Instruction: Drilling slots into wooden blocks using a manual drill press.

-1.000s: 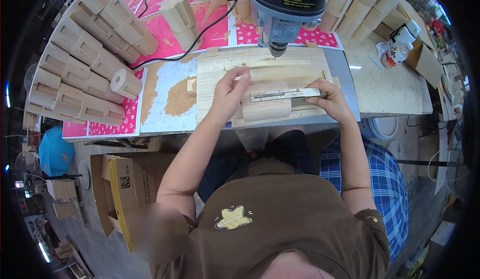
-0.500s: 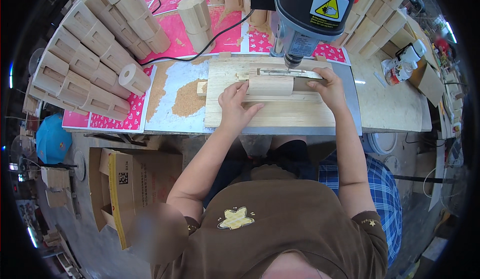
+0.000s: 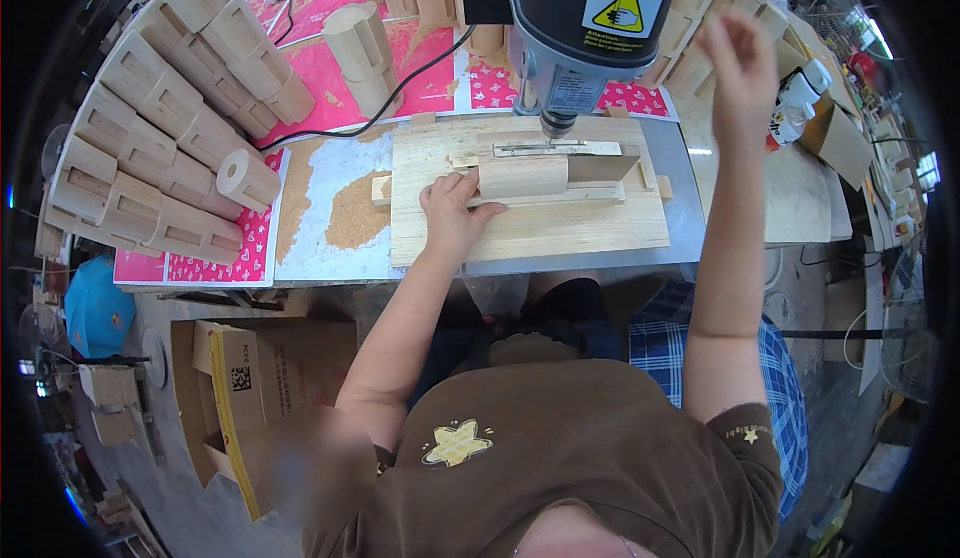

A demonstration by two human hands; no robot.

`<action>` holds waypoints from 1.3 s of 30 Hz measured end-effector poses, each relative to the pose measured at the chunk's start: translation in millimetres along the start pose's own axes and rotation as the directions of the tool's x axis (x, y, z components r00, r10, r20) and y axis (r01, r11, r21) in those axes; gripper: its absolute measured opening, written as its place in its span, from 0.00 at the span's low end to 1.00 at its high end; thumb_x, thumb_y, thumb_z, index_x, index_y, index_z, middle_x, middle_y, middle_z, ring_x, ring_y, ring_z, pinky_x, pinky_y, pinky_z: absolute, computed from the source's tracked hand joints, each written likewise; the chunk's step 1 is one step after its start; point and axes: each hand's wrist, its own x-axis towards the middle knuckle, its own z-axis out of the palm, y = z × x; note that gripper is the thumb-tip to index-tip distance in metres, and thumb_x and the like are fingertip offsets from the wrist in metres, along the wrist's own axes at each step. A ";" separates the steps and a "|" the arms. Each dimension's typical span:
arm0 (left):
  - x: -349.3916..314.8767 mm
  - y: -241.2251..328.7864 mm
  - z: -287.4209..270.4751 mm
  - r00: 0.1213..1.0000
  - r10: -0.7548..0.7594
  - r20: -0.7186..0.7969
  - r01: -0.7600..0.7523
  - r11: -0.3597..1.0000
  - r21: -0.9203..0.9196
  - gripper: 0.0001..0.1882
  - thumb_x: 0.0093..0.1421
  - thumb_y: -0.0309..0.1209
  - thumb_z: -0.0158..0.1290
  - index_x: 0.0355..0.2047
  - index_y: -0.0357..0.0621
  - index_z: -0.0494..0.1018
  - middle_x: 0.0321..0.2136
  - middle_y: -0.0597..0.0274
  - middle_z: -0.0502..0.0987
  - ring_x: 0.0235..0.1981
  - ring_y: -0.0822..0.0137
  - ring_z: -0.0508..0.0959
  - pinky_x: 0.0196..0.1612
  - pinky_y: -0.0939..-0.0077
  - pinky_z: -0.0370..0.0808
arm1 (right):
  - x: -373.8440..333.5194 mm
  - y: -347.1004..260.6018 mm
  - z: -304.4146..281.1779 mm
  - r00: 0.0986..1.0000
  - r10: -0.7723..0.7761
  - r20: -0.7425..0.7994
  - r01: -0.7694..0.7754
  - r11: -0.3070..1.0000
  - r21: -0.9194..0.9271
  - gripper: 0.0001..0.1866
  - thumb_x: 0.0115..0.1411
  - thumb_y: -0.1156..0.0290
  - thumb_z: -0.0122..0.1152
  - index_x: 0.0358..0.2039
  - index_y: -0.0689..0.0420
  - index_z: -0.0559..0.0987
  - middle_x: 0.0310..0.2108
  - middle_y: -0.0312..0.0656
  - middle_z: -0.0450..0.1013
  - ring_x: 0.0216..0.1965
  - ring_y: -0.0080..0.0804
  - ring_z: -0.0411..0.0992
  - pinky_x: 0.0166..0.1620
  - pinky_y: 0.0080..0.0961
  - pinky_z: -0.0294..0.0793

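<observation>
A pale wooden cylinder (image 3: 522, 176) lies on its side in a wooden jig on a flat board (image 3: 600, 228). My left hand (image 3: 455, 213) holds it at its left end, fingertips against the wood and thumb stretched out in front. Along the cylinder's far side lies a narrow light strip with a long slot (image 3: 590, 149). Just above that strip is the chuck (image 3: 558, 123) of a dark blue drill press (image 3: 590, 18). My right hand (image 3: 740, 58) is raised to the right of the machine, slightly blurred, its fingers loosely curled and apart with nothing visible in them.
Grooved wooden cylinders (image 3: 150, 158) are stacked at the left, with more behind the machine and at the back right. A black cable (image 3: 400, 88) crosses the table. White bottles (image 3: 795, 108) stand at the right. An open cardboard box (image 3: 260, 388) sits below on the left.
My right hand has let go of the strip's right end and swung up and to the right. My left hand stays at the cylinder. The whole view has shifted slightly.
</observation>
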 end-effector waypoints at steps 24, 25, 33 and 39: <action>-0.6 -3.0 1.2 1.000 0.028 0.010 -0.028 0.999 0.028 0.29 0.37 0.40 0.65 0.43 0.50 0.75 0.25 0.69 0.70 0.35 0.66 0.68 0.44 0.65 0.56 | -128.5 -2.9 35.6 0.988 -0.054 0.142 0.105 0.917 -0.385 0.08 0.55 0.76 0.54 0.36 0.59 0.77 0.23 0.40 0.70 0.26 0.34 0.69 0.34 0.28 0.63; -0.3 -2.4 1.7 1.000 0.029 0.009 -0.029 0.999 0.028 0.29 0.37 0.40 0.65 0.43 0.50 0.75 0.25 0.69 0.70 0.35 0.66 0.68 0.44 0.65 0.56 | -128.8 -0.5 34.8 0.988 -0.055 0.142 0.106 0.917 -0.385 0.08 0.55 0.76 0.54 0.36 0.59 0.77 0.23 0.40 0.70 0.26 0.34 0.69 0.34 0.28 0.63; -1.7 2.3 -0.7 1.000 -0.013 -0.012 0.014 0.998 0.054 0.23 0.38 0.38 0.66 0.37 0.53 0.77 0.25 0.70 0.71 0.34 0.66 0.70 0.45 0.67 0.56 | -60.6 -38.7 15.6 0.983 -0.179 0.046 0.183 0.912 -0.368 0.06 0.56 0.71 0.55 0.26 0.59 0.74 0.16 0.41 0.66 0.19 0.36 0.67 0.27 0.30 0.64; 1.2 7.8 5.6 0.999 0.021 0.037 -0.024 0.998 0.065 0.28 0.37 0.42 0.65 0.40 0.48 0.75 0.28 0.68 0.73 0.36 0.65 0.70 0.46 0.64 0.56 | 50.7 -18.3 43.9 0.996 0.021 0.085 0.027 0.851 -0.524 0.17 0.60 0.61 0.49 0.28 0.65 0.74 0.24 0.55 0.70 0.28 0.41 0.71 0.34 0.31 0.68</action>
